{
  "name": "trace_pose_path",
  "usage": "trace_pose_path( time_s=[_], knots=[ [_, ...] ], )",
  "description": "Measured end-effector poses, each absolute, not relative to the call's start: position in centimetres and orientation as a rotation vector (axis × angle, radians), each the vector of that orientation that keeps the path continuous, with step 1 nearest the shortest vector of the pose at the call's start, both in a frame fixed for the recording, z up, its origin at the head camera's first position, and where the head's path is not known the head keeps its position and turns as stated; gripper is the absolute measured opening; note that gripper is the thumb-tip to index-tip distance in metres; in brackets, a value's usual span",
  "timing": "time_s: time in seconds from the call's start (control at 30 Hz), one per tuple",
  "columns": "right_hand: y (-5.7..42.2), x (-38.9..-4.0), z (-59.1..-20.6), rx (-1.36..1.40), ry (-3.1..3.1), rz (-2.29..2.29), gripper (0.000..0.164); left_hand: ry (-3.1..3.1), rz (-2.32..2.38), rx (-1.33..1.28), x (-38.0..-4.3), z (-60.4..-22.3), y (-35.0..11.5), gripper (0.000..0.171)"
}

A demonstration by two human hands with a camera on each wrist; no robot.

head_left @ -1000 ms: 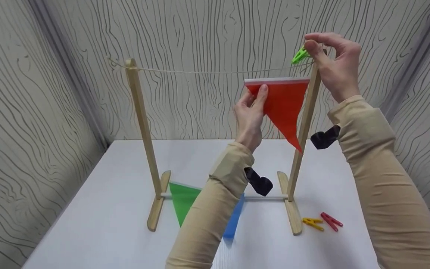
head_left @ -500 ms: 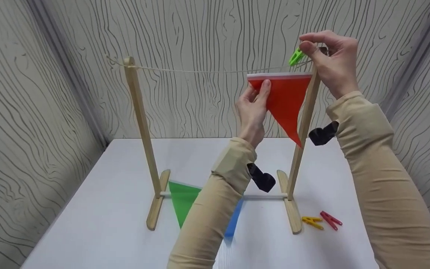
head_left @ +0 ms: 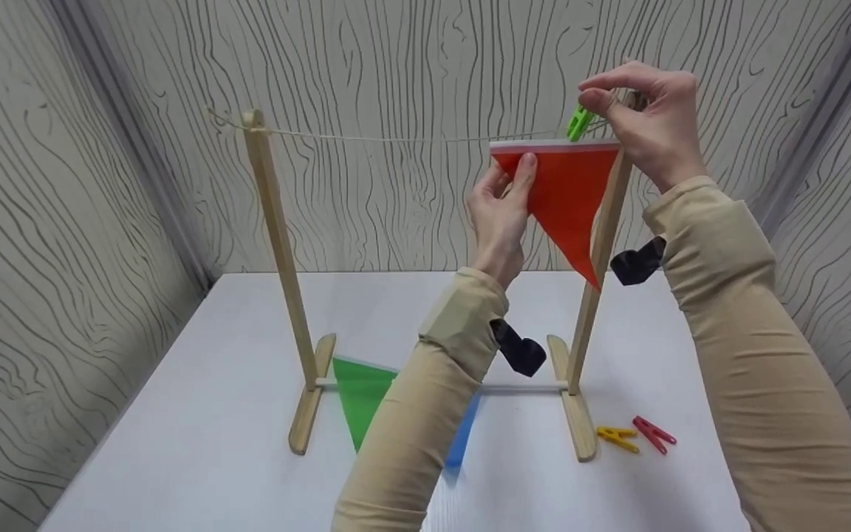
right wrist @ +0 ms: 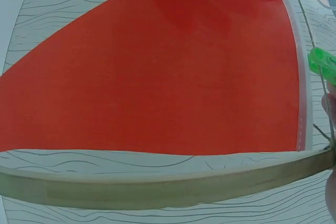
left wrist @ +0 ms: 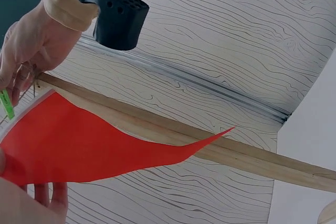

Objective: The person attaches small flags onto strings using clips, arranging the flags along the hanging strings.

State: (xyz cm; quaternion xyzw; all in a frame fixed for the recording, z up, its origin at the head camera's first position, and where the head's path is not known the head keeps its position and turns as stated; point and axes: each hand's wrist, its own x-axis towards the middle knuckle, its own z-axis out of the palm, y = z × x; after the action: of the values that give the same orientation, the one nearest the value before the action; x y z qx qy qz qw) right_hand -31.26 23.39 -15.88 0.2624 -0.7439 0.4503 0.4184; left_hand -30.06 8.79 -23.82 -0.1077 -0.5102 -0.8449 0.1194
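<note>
My left hand pinches a red triangular pennant near its left top corner, thumb in front. The pennant's white top edge lies along the string, and its tip hangs down by the right post. Between thumb and forefinger my right hand pinches a green clothespin, its nose pointing down at the pennant's top edge. In the right wrist view the clothespin is at the string, a little off the white edge. The left wrist view shows the pennant spread out, its tip crossing the post.
The string runs between a left wooden post and a right post. On the white table lie a green pennant and a blue one, partly behind my left sleeve. Yellow and red clothespins lie at right.
My left hand has raised the red pennant up to the string and slightly right. My right hand has brought the green clothespin left and down, turning its nose more downward.
</note>
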Motion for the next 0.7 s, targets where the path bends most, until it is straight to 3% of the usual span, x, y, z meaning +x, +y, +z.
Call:
trace_pose_path(
  time_s=[0.23,0.7],
  knots=[
    [23.05,-31.55,-15.92,0.687,-1.862,1.048,0.013,-1.502,-2.454,-0.349,-30.06,-23.73,8.97,0.029],
    [23.22,-31.16,-15.69,0.590,-2.026,1.057,0.019,-1.511,-2.429,-0.346,-29.96,-23.54,9.25,0.030]
  ],
)
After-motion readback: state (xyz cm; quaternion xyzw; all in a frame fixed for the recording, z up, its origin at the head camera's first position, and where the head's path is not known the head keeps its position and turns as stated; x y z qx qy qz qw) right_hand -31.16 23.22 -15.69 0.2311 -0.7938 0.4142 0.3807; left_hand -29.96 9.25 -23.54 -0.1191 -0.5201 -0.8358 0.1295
